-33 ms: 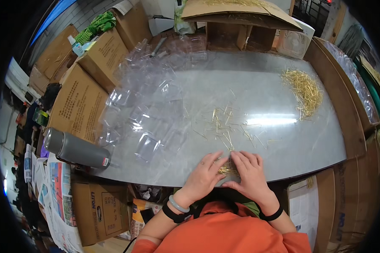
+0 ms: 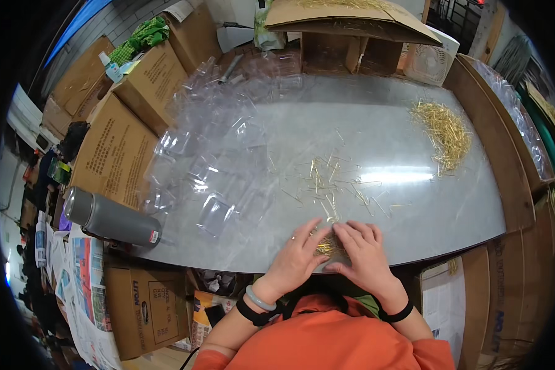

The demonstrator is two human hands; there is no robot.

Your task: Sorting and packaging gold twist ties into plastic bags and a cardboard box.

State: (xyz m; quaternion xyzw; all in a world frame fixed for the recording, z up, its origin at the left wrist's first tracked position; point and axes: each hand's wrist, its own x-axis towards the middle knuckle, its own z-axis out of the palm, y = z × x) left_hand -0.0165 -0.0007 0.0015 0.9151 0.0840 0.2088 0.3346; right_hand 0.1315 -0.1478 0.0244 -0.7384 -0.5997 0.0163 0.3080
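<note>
- Left hand [image 2: 297,258] and right hand [image 2: 364,253] are pressing together, fingers clamped on a small bundle of golden pins [image 2: 325,246] between the fingertips, low on the grey surface [image 2: 413,228].
- Keeping the pins aligned and pinched evenly seems wise; loose pins [image 2: 333,179] are lying just beyond the fingertips.

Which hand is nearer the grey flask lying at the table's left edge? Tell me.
Left. The left hand is on the table to the right of the grey flask, with bare tabletop between. The right hand sits farther right, beyond the left hand.

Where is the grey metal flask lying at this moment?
In the head view, the grey metal flask lies on its side at the table's left edge, beside the clear plastic boxes.
</note>
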